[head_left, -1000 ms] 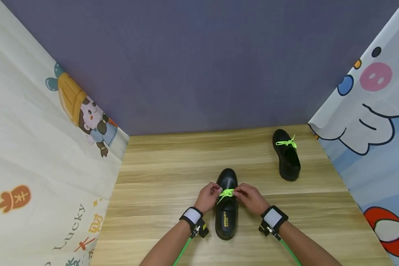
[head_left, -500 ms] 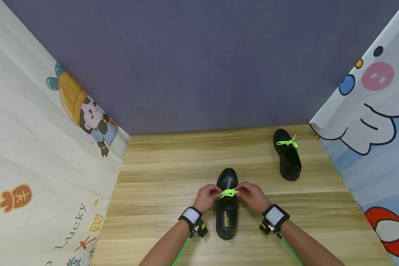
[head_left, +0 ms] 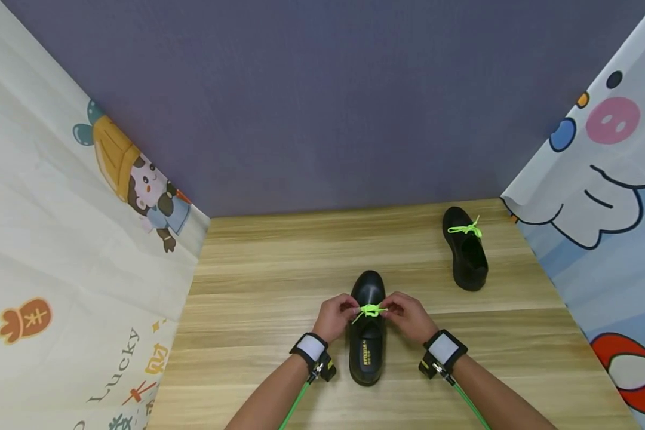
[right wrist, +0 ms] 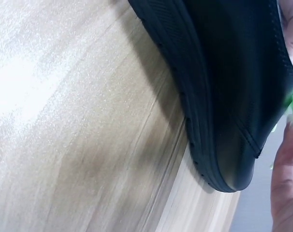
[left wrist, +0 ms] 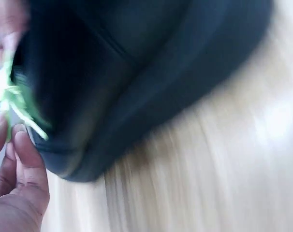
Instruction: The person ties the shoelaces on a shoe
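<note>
A black leather shoe [head_left: 366, 352] stands on the wooden surface, toe pointing away, with a neon green shoelace [head_left: 371, 310] knotted across its throat. From the left side my left hand [head_left: 333, 318] pinches one part of the lace between thumb and finger, as the left wrist view confirms at the lace [left wrist: 10, 104]. On the opposite side my right hand [head_left: 410, 318] pinches the other part. Between the two hands the lace is stretched sideways, with one loose end hanging toward the shoe's opening. In the right wrist view the right fingers [right wrist: 285, 166] are partly cut off by the frame edge.
A second black shoe [head_left: 469, 263] with a tied green lace [head_left: 465, 229] stands at the back right of the wooden surface [head_left: 269, 257]. A dark grey-blue panel [head_left: 322, 107] rises behind. Printed white sheets [head_left: 59, 239] border the left and right sides.
Both hands keep hold of the lace. It has been drawn out more to each side, and the knot looks smaller and tighter. The shoes have stayed in place.
</note>
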A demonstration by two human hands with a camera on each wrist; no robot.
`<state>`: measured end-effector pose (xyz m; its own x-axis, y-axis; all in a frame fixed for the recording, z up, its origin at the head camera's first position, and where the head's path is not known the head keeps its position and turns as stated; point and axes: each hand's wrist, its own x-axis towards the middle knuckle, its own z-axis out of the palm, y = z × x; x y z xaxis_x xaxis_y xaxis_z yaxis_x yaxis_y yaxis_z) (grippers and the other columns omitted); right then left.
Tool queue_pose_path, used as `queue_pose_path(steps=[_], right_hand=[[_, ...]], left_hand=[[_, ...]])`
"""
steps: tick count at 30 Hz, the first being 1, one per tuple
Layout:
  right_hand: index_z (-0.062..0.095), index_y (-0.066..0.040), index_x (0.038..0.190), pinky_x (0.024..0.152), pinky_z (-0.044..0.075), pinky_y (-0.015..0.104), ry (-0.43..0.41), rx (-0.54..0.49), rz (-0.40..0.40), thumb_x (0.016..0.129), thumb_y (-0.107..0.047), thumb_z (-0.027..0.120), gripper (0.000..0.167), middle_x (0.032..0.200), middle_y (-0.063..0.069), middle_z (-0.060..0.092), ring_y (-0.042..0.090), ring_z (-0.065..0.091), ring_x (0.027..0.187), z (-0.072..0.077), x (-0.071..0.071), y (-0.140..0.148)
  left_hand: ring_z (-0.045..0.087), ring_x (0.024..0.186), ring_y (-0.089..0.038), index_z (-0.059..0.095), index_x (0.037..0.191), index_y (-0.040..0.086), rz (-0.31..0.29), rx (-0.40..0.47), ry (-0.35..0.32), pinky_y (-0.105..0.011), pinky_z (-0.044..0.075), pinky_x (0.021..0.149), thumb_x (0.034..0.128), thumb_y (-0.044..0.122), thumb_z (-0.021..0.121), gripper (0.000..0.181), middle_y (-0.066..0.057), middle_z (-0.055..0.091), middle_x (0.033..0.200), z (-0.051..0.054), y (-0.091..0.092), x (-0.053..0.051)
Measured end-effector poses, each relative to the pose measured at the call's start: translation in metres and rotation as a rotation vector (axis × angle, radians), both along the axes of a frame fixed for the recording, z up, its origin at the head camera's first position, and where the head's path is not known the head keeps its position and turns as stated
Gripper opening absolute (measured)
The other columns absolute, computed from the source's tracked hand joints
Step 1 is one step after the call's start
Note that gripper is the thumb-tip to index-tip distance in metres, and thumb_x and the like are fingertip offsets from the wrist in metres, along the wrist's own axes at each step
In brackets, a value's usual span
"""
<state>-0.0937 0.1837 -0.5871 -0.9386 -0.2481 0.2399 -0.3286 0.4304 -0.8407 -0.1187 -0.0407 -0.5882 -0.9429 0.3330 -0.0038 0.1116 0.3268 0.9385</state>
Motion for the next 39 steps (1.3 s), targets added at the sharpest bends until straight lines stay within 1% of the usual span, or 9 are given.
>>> queue_pose_path(steps=[4,7,10,13,19,26,31,36,39], right_hand=[[0.069,-0.005,0.093,0.067,0.054,0.025,0.03,-0.012,0.005,0.082,0.009,0.076,0.019,0.091,0.004,0.065,0.012,0.063,0.078,-0.001,0.0,0.0],[0.069,-0.005,0.093,0.066,0.054,0.025,0.033,-0.016,0.004,0.082,0.007,0.076,0.018,0.09,0.003,0.066,0.013,0.063,0.077,-0.0012,0.0001,0.0],[0.07,-0.007,0.094,0.065,0.053,0.026,0.01,-0.015,-0.011,0.084,0.004,0.076,0.016,0.09,0.002,0.066,0.013,0.063,0.077,-0.0004,0.0004,-0.0002],[0.07,-0.009,0.094,0.065,0.052,0.026,-0.003,-0.014,-0.028,0.086,0.002,0.075,0.014,0.09,0.0,0.067,0.012,0.062,0.078,-0.0002,0.001,-0.0003],[0.07,-0.009,0.094,0.063,0.051,0.026,0.004,-0.03,-0.045,0.087,0.002,0.074,0.013,0.09,0.001,0.068,0.01,0.059,0.077,-0.0019,0.0021,0.001],[0.07,-0.008,0.096,0.064,0.051,0.025,-0.018,-0.032,-0.054,0.089,0.001,0.072,0.012,0.091,0.004,0.068,0.007,0.058,0.077,-0.0002,0.0028,0.0024],[0.069,-0.005,0.097,0.065,0.052,0.025,-0.035,-0.062,-0.048,0.088,0.003,0.072,0.012,0.093,0.007,0.07,0.011,0.061,0.078,0.0016,0.0038,0.0027],[0.067,0.0,0.102,0.07,0.056,0.026,-0.103,-0.1,-0.016,0.09,0.004,0.07,0.013,0.094,0.012,0.069,0.021,0.067,0.081,0.0016,0.0028,0.0034],[0.067,0.0,0.099,0.071,0.056,0.025,-0.087,-0.095,-0.012,0.087,0.007,0.072,0.014,0.094,0.011,0.069,0.024,0.068,0.081,0.0026,0.0028,0.0039]], left_hand=[[0.062,0.077,-0.009,0.071,0.095,-0.006,0.086,0.177,-0.173,-0.022,0.053,0.07,0.0862,-0.001,0.074,0.01,-0.012,0.07,0.089,-0.0009,0.0011,-0.0007],[0.062,0.079,-0.011,0.068,0.102,-0.01,0.124,0.302,-0.297,-0.024,0.054,0.072,0.085,-0.004,0.072,0.018,-0.013,0.068,0.093,-0.0002,0.0018,-0.0004],[0.063,0.081,-0.013,0.065,0.107,-0.014,0.145,0.379,-0.365,-0.026,0.055,0.075,0.0857,-0.007,0.069,0.023,-0.013,0.065,0.095,0.0013,0.0027,-0.0001],[0.064,0.081,-0.013,0.063,0.108,-0.016,0.157,0.411,-0.38,-0.028,0.057,0.077,0.0877,-0.008,0.066,0.022,-0.014,0.066,0.097,0.0027,0.0034,0.0005],[0.065,0.08,-0.014,0.062,0.109,-0.018,0.185,0.42,-0.393,-0.031,0.057,0.077,0.0903,-0.006,0.065,0.022,-0.013,0.068,0.095,0.0,0.0038,-0.0001],[0.066,0.081,-0.015,0.062,0.109,-0.017,0.19,0.397,-0.377,-0.039,0.057,0.081,0.0907,-0.005,0.066,0.022,-0.014,0.069,0.095,-0.0008,0.0041,-0.001],[0.065,0.08,-0.014,0.063,0.107,-0.015,0.185,0.397,-0.383,-0.035,0.057,0.08,0.0901,-0.005,0.068,0.021,-0.012,0.07,0.093,0.0001,0.0036,-0.0011],[0.065,0.079,-0.013,0.064,0.105,-0.015,0.183,0.406,-0.38,-0.03,0.057,0.076,0.09,-0.006,0.066,0.018,-0.01,0.068,0.092,0.0023,0.0022,-0.001],[0.065,0.077,-0.013,0.066,0.104,-0.015,0.192,0.406,-0.377,-0.028,0.057,0.075,0.0894,-0.007,0.067,0.017,-0.01,0.069,0.091,0.0008,0.0012,-0.0019]])
